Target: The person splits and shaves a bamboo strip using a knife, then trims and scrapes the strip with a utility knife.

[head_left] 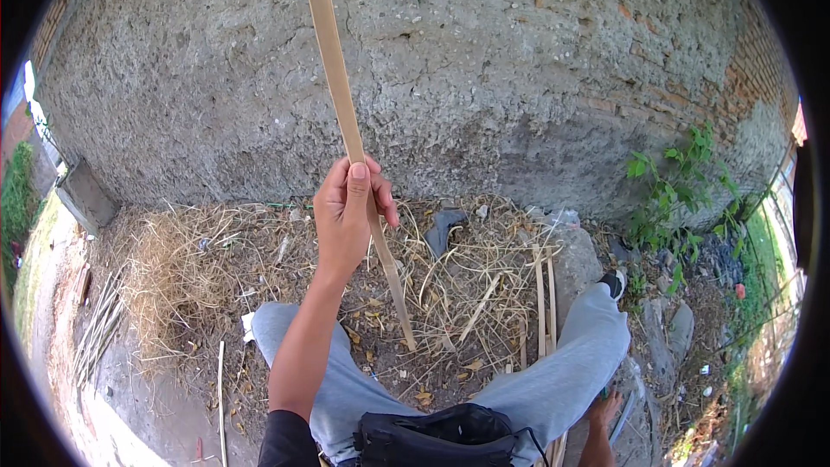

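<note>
My left hand (347, 207) is closed round a long, flat, tan bamboo strip (330, 43), thumb pressed on its face. The strip stands nearly upright in front of the wall; its upper end runs out of the picture. Its lower end hangs over the littered ground between my knees. Low on the right, beside my right leg, my right hand (603, 411) is down near the ground with its fingers curled. A small bit of green shows at its fingertips, too little to name. Part of that hand is hidden by the leg.
A rough grey wall (415, 52) rises straight ahead. Dry shavings (173, 268) cover the ground, with several loose strips (542, 303) near my right knee. A dark boot-like thing (443, 232) lies by the wall. A black bag (437, 445) is at my waist; a leafy plant (679, 186) grows right.
</note>
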Motion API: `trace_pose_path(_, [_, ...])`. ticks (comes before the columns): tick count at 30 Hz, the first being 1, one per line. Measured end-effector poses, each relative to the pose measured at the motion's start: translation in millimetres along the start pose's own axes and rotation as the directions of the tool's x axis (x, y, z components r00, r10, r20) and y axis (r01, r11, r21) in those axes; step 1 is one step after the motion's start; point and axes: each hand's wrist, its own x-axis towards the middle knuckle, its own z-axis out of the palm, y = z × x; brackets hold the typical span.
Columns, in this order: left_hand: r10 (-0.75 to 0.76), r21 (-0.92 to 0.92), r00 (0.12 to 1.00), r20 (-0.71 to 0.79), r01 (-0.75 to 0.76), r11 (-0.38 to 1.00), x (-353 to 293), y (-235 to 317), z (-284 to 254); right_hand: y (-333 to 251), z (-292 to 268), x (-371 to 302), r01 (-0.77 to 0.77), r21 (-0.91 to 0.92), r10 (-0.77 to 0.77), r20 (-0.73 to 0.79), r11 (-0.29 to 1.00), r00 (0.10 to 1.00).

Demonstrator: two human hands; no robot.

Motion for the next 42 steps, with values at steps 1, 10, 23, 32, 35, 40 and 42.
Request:
trace_pose_path(1, [0.002,0.004,1.0,0.002,-0.002,1.0,0,0,0,1,-7,-8,0.003,0.002,-0.003,0.003,1.0,1.0])
trace_pose_path(10, [-0.045,0.115,0.998,0.044,0.04,0.993,3,12,-1,29,-73,-99,-0.612,-0.164,0.633,0.156,0.774,0.758])
trace_pose_path(23, [-0.077,0.179,0.996,0.047,0.068,0.982,31,35,7,53,-105,-116,-0.616,0.183,0.549,0.312,0.766,0.775])
trace_pose_path(32, [-0.035,-0.067,0.996,0.076,0.04,0.997,55,80,32,48,-209,-78,-0.477,0.622,0.481,0.179,0.621,0.858])
trace_pose_path(35, [0.107,-0.097,0.991,0.079,-0.099,0.99,61,94,42,26,-217,-32,-0.211,0.825,0.448,-0.057,0.525,0.892])
trace_pose_path(40, [0.087,-0.051,0.992,0.088,-0.083,0.995,64,80,61,-151,-313,-16,0.052,0.96,0.185,-0.107,0.276,0.977])
trace_pose_path(42, [0.077,-0.07,0.993,0.086,-0.071,0.995,60,66,59,-229,-341,-27,0.108,0.962,-0.003,-0.11,0.252,0.994])
